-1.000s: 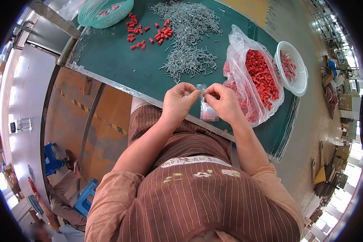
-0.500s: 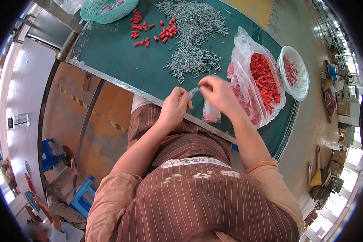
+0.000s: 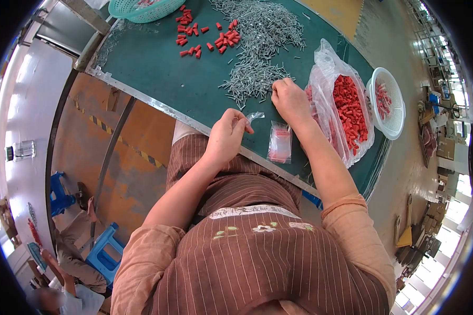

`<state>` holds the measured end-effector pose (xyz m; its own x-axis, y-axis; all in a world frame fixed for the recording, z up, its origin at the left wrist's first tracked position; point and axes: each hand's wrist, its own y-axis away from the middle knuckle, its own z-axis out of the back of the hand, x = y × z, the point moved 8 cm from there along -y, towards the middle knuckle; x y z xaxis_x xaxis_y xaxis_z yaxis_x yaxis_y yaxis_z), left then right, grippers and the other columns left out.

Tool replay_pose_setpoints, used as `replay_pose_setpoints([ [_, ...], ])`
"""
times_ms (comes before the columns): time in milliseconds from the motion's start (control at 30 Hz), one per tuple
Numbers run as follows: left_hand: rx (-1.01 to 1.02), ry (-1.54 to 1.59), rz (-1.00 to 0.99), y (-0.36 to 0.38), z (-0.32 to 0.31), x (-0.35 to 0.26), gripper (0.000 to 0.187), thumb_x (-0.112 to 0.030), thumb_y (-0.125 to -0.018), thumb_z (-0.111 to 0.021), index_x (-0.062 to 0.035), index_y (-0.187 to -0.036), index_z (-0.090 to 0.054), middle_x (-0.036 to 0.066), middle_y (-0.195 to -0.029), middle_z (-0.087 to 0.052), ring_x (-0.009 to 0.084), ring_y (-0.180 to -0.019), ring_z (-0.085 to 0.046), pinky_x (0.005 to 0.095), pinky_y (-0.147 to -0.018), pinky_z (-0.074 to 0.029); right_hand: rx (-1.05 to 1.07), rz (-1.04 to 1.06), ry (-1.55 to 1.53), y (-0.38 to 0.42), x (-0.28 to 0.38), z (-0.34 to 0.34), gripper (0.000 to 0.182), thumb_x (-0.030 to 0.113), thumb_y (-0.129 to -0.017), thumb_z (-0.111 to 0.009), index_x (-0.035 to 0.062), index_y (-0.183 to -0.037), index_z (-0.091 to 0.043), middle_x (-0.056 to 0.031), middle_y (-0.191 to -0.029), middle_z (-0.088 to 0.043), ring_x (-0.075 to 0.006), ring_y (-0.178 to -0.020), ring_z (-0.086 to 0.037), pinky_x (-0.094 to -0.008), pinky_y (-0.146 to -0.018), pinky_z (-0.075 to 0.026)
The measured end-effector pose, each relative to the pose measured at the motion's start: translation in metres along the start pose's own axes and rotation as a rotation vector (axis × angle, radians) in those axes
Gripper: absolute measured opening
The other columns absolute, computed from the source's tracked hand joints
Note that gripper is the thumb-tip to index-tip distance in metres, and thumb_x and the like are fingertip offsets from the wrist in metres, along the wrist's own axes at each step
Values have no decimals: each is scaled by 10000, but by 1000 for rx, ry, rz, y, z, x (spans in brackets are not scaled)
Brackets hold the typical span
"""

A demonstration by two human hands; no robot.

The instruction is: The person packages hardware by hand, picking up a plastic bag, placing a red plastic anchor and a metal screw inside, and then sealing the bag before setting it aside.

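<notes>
My left hand (image 3: 227, 135) is closed, pinching a small clear plastic bag (image 3: 255, 116) near the table's front edge. My right hand (image 3: 292, 103) has its fingers bent together at the right edge of a pile of small silver screws (image 3: 249, 79); what its fingertips hold, if anything, is hidden. A stack of clear zip bags with red strips (image 3: 280, 143) lies on the table just below my right hand. To that hand's right, an open plastic sack (image 3: 326, 100) is full of small red plastic tube-like pieces (image 3: 347, 105).
Loose red pieces (image 3: 226, 39) lie on the green table (image 3: 157, 68) left of the screws. A green basket (image 3: 142, 13) stands at the far left, and a white basket (image 3: 399, 107) at the right edge. Blue stools (image 3: 105, 252) and a seated person (image 3: 79, 262) are at lower left.
My right hand has left the small bag and moved up and right to the screw pile. My left hand keeps the bag in nearly the same place.
</notes>
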<state>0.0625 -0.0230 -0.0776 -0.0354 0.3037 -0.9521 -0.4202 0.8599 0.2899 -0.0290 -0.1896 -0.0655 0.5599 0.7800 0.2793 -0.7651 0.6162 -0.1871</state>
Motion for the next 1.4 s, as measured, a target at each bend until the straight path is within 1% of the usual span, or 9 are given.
replay_pose_setpoints([
  [167, -6, 41, -47, -5, -3, 8, 105, -90, -951, -531, 11, -956, -559, 75, -803, -675, 142, -717, -604, 291, -688, -476, 36, -269, -417, 4, -40, -6, 135, 102, -846, -622, 13, -941, -656, -137, -868, -667, -242, -768, -654, -333, -683, -528],
  [233, 6, 55, -15, -6, -3, 3, 94, -88, -949, -536, 0, -960, -567, 51, -816, -667, 107, -776, -592, 256, -731, -459, 125, -511, -752, 11, -52, -12, 146, 95, -851, -648, 13, -970, -670, -96, -847, -679, -163, -745, -645, -274, -682, -513],
  [333, 2, 85, -11, -11, -3, 0, 91, -89, -947, -543, -6, -965, -576, 38, -825, -664, 88, -798, -582, 242, -751, -451, 103, -594, -1226, 20, -51, -13, 148, 94, -854, -694, 24, -983, -678, -20, -827, -664, -87, -733, -611, -222, -686, -485],
  [533, -2, 30, -39, -17, -6, -16, 125, -118, -942, -555, 0, -960, -591, 33, -799, -662, 84, -762, -572, 240, -702, -446, 150, -653, -1506, 29, -42, -9, 163, 64, -896, -662, 26, -1054, -677, -22, -887, -675, -80, -784, -629, -187, -687, -487],
  [933, -40, -79, -49, -28, -8, -27, 159, -151, -904, -597, 6, -929, -603, 43, -751, -670, 101, -692, -584, 260, -649, -458, 119, -504, -1330, 28, -20, 29, 138, 105, -846, -711, 40, -968, -724, 7, -865, -685, -58, -740, -571, -226, -680, -458],
  [1133, -41, -172, -70, -27, -16, -40, 170, -154, -892, -607, 14, -915, -600, 56, -734, -672, 114, -686, -600, 269, -647, -468, 212, -230, -893, 31, 39, 65, 109, 27, -877, -651, -6, -970, -695, 2, -841, -645, -72, -767, -589, -231, -692, -488],
  [1267, -23, -147, -85, -26, -21, -40, 172, -160, -892, -596, 10, -915, -602, 50, -725, -669, 113, -675, -595, 272, -633, -463, 183, -113, -545, 30, 50, 73, 128, 12, -848, -640, 5, -966, -689, -58, -851, -629, -139, -772, -626, -268, -689, -490],
  [1367, 1, -143, -49, -26, -23, -39, 181, -174, -881, -591, 5, -906, -609, 40, -718, -669, 107, -649, -578, 266, -613, -452, 117, -12, -450, 30, 57, 79, 112, 85, -816, -628, 17, -882, -688, -122, -844, -620, -310, -833, -619, -387, -726, -494],
  [1400, 2, -141, -37, -27, -23, -38, 184, -179, -875, -592, 3, -900, -611, 38, -714, -668, 105, -642, -572, 265, -610, -450, 102, 24, -395, 30, 58, 80, 106, 78, -812, -626, 23, -876, -690, -122, -844, -620, -312, -841, -617, -394, -728, -494],
])
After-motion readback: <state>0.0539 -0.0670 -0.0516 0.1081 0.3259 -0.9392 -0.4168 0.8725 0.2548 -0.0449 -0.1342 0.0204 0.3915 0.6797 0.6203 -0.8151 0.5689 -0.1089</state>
